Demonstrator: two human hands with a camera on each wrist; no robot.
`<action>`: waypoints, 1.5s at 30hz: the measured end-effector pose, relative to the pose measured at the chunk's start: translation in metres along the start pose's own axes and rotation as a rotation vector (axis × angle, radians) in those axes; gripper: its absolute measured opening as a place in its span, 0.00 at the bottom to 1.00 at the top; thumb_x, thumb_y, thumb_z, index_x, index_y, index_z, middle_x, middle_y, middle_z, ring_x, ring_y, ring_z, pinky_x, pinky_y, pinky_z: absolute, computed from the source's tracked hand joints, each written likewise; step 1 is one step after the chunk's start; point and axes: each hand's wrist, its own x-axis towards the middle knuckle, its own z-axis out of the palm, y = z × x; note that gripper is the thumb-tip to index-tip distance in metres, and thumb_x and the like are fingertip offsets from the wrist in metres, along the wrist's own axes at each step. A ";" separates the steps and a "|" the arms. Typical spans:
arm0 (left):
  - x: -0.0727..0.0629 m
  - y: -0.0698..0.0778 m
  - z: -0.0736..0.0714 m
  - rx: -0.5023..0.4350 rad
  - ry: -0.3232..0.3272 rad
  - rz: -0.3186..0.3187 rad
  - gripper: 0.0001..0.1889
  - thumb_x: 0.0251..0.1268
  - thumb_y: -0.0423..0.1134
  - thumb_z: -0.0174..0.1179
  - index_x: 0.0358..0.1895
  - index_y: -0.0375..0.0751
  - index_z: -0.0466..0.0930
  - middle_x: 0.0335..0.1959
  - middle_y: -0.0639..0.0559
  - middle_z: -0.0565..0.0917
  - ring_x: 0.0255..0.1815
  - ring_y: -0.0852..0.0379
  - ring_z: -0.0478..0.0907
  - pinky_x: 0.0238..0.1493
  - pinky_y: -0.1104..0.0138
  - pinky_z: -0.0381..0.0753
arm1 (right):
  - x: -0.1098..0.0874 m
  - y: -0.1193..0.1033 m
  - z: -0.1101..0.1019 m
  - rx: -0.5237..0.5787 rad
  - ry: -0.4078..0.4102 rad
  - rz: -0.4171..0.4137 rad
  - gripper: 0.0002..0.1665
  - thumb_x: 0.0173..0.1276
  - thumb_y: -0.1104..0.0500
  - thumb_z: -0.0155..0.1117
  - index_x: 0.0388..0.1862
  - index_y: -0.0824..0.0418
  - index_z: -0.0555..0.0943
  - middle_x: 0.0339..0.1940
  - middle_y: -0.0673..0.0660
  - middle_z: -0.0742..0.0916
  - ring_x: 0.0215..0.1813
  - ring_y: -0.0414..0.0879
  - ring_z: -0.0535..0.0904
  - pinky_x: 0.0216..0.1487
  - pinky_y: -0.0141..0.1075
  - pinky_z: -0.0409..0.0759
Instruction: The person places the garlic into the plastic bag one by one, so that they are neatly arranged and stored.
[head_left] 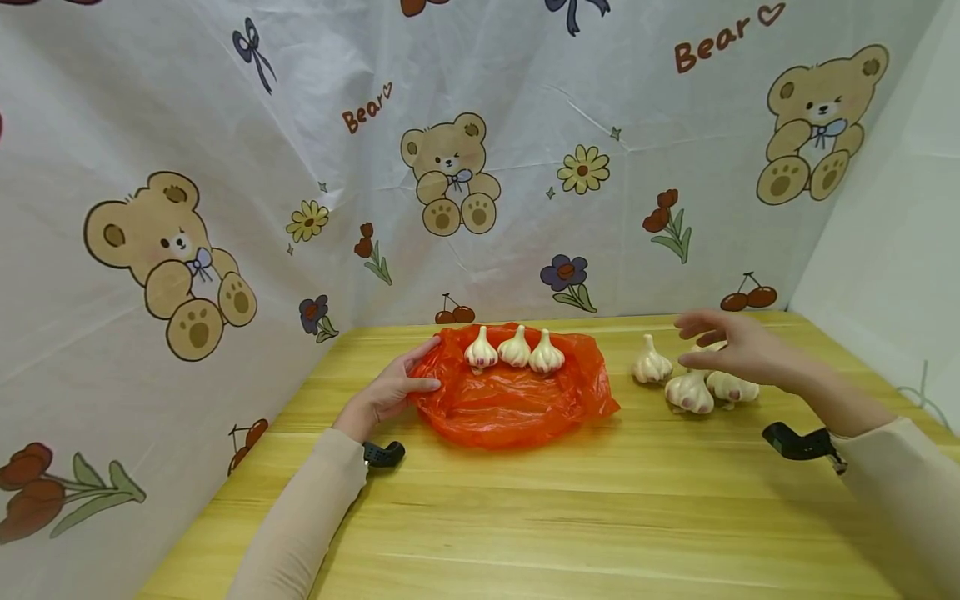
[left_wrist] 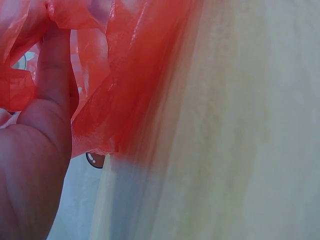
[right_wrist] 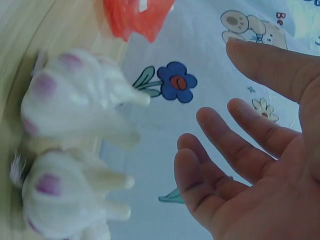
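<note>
A red plastic bag (head_left: pixel 517 408) lies spread on the table with its mouth open. Three garlic bulbs (head_left: pixel 513 347) stand in a row at its far side. My left hand (head_left: pixel 392 387) grips the bag's left edge, thumb on the near side; in the left wrist view the red film (left_wrist: pixel 135 65) covers part of the fingers. To the right, my right hand (head_left: pixel 738 346) hovers over a group of several garlic bulbs (head_left: pixel 689 392), partly hiding those behind. In the right wrist view the fingers (right_wrist: pixel 235 145) are loosely bent, hold nothing and stay apart from the bulbs (right_wrist: pixel 75 95).
The wooden table (head_left: pixel 525 517) runs back to a white sheet (head_left: pixel 517 67) printed with bears and flowers, which also hangs along the left. A plain white wall (head_left: pixel 900 250) stands at the right, with a thin cable (head_left: pixel 924 398) by the table's edge.
</note>
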 end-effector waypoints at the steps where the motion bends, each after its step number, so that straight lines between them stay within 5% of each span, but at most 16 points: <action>1: 0.000 0.000 0.000 -0.001 0.001 0.000 0.48 0.68 0.21 0.60 0.85 0.59 0.48 0.87 0.51 0.48 0.82 0.39 0.57 0.59 0.60 0.86 | -0.003 0.002 -0.003 -0.006 0.003 0.004 0.33 0.74 0.50 0.68 0.71 0.64 0.72 0.64 0.67 0.81 0.65 0.69 0.77 0.58 0.57 0.82; 10: 0.001 0.000 0.000 -0.012 -0.003 0.004 0.49 0.68 0.20 0.59 0.85 0.56 0.46 0.87 0.51 0.48 0.83 0.39 0.55 0.59 0.61 0.85 | -0.019 0.036 -0.021 -0.042 0.054 0.061 0.33 0.72 0.49 0.69 0.69 0.63 0.73 0.64 0.68 0.82 0.63 0.71 0.78 0.45 0.28 0.81; 25: 0.001 0.000 0.001 0.000 -0.012 0.011 0.48 0.69 0.21 0.60 0.85 0.56 0.46 0.87 0.50 0.47 0.84 0.38 0.53 0.61 0.60 0.84 | -0.026 0.087 -0.018 0.049 0.055 0.129 0.35 0.75 0.51 0.67 0.71 0.70 0.69 0.65 0.74 0.78 0.65 0.75 0.75 0.43 0.25 0.81; 29: 0.000 0.000 0.001 -0.006 -0.015 0.009 0.48 0.69 0.22 0.60 0.85 0.56 0.46 0.87 0.50 0.46 0.84 0.38 0.53 0.61 0.61 0.84 | -0.027 0.099 -0.015 0.086 0.047 0.146 0.37 0.75 0.51 0.67 0.72 0.70 0.68 0.65 0.73 0.78 0.58 0.50 0.83 0.43 0.24 0.82; 33: -0.001 0.001 0.000 -0.006 -0.019 0.012 0.49 0.69 0.21 0.59 0.85 0.55 0.45 0.87 0.50 0.46 0.84 0.38 0.52 0.61 0.62 0.85 | -0.027 0.111 -0.011 0.138 0.054 0.136 0.36 0.73 0.54 0.69 0.72 0.71 0.68 0.61 0.66 0.83 0.50 0.24 0.78 0.44 0.25 0.83; 37: 0.000 0.000 0.000 0.003 -0.021 0.011 0.49 0.69 0.22 0.60 0.85 0.55 0.46 0.87 0.50 0.47 0.84 0.38 0.53 0.61 0.61 0.84 | -0.029 0.117 -0.005 0.174 0.031 0.138 0.35 0.74 0.55 0.68 0.71 0.71 0.68 0.60 0.62 0.82 0.49 0.22 0.77 0.45 0.29 0.85; 45: 0.003 -0.002 -0.001 0.016 -0.006 0.006 0.48 0.68 0.23 0.61 0.85 0.56 0.48 0.86 0.50 0.50 0.83 0.39 0.55 0.63 0.59 0.83 | -0.029 0.124 0.002 0.184 -0.050 0.157 0.39 0.74 0.54 0.67 0.73 0.74 0.65 0.69 0.79 0.74 0.51 0.22 0.74 0.47 0.29 0.85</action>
